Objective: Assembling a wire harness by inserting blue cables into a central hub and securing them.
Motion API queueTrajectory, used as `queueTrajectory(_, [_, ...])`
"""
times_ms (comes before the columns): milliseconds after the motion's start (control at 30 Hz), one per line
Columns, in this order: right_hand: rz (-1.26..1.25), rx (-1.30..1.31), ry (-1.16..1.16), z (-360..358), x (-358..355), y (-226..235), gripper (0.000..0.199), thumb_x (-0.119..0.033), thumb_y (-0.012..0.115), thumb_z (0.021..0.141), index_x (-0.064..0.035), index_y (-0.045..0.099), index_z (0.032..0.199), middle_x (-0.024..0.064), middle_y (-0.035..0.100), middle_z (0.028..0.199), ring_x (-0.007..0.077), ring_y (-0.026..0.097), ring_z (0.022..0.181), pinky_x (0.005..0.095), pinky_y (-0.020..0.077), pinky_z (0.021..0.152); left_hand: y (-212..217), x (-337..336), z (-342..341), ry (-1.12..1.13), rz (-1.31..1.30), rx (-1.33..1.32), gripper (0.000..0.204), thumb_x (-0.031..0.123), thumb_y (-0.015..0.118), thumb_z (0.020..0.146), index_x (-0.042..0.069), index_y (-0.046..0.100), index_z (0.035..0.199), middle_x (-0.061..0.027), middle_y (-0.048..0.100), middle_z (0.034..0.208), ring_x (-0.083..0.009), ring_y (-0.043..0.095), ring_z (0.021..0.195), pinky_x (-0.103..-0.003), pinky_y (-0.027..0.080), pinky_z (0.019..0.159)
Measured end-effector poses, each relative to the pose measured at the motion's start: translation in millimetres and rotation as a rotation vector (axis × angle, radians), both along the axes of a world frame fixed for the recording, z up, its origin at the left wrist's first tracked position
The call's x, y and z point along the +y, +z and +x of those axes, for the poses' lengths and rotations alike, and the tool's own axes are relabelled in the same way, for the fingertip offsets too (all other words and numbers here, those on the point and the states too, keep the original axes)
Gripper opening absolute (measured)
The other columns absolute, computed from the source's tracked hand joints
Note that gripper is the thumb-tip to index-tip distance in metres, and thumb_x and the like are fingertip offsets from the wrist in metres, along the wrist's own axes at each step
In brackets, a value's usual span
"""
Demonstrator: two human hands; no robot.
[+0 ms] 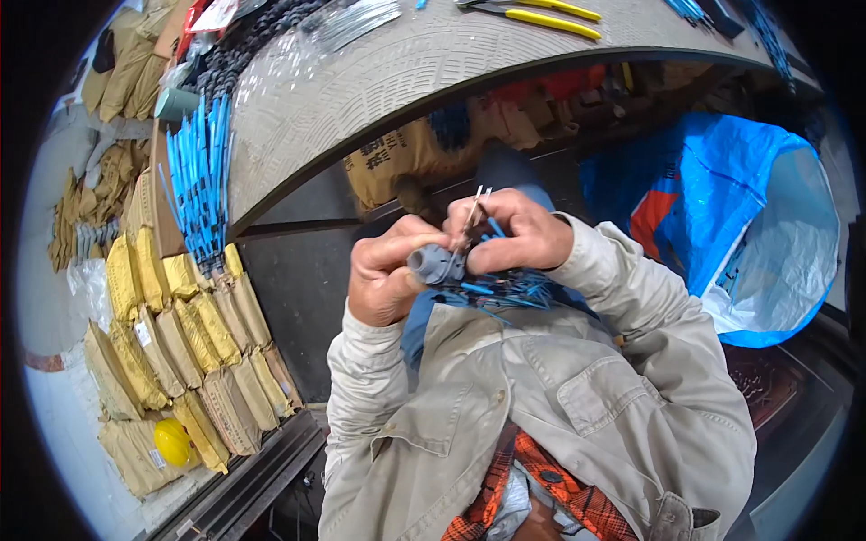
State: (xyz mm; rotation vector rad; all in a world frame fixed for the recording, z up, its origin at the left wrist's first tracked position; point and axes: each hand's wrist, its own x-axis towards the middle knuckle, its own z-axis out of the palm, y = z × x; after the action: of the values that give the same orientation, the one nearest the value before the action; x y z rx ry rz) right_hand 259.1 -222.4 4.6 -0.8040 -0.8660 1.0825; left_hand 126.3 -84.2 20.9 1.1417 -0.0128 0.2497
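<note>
Close in front of my body, my left hand (383,275) is closed round a grey ribbed cylindrical part (434,263) with a round opening at its end. My right hand (523,236) pinches beside it, its thumb near the grey part. Thin, pale coppery prongs (473,209) stick up between the fingers of both hands; their lower ends are hidden. Below, a bundle of thin blue wire-like pieces (519,293) with dark bits spreads over my lap. Exactly how the prongs join the grey part cannot be made out.
A grey textured table (361,95) curves ahead, bearing yellow-handled pliers (550,16) and dark chain-like parts (248,54). Blue strips (200,171) lie at its left end. Stacked tan packets (194,347) with a yellow domed object (174,443) are left; a large blue bag (722,171) stands right.
</note>
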Motion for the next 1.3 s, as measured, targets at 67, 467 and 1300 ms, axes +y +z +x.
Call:
queueTrajectory(67, [-0.003,-0.021,0.014,1.3,-0.6,2.2,0.021,-0.012,0.072,0.068,-0.0063,0.056,0.079,0.0004,0.054,0.075,0.0113,0.044,0.067,0.0240,0.0357,0.064,0.6,-3.5,0.8,0.006,-0.021,-0.005,0.034,0.014,0.070,0.073,-0.006,0.063,0.098,-0.0121,0.058,0.090,-0.0193,0.055,0.080,-0.026,0.044,0.073])
queueTrajectory(467, [-0.042,-0.076,0.074,-0.6,-4.0,11.8,0.029,-0.010,0.078,0.060,-0.0087,0.053,0.074,0.0006,0.054,0.073,0.0114,0.043,0.065,0.0233,0.0355,0.064,5.6,-17.9,-3.2,0.090,-0.185,-0.019,0.027,0.009,0.074,0.069,-0.003,0.065,0.091,-0.0149,0.063,0.091,-0.0191,0.058,0.077,-0.026,0.047,0.074])
queueTrajectory(1300, [0.131,-0.437,-0.447,1.5,-22.8,51.7,0.029,-0.010,0.079,0.061,-0.0048,0.051,0.066,0.0124,0.057,0.090,0.0178,0.049,0.072,0.0267,0.0412,0.062,71.0,-12.0,28.2,0.025,0.596,-0.148,0.044,0.024,0.070,0.069,0.001,0.062,0.106,-0.0102,0.064,0.103,-0.0251,0.046,0.111,-0.041,0.028,0.101])
